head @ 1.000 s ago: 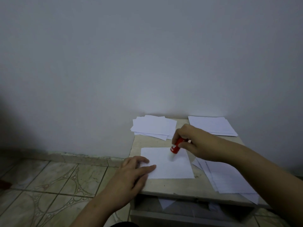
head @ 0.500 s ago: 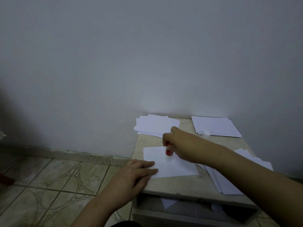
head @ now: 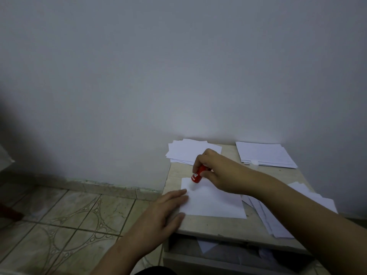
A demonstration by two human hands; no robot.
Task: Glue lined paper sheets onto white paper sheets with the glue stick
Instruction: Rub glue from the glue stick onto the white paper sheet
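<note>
The right hand grips the glue stick, tip on the white sheet. The left hand, fingers flat, pins the sheet at the table's left edge against sliding

— What colours are the glue stick and sheet?
— Red stick, plain white sheet.
— And the bench, the floor?
— Beige bench; pale tiles with ring patterns.
</note>
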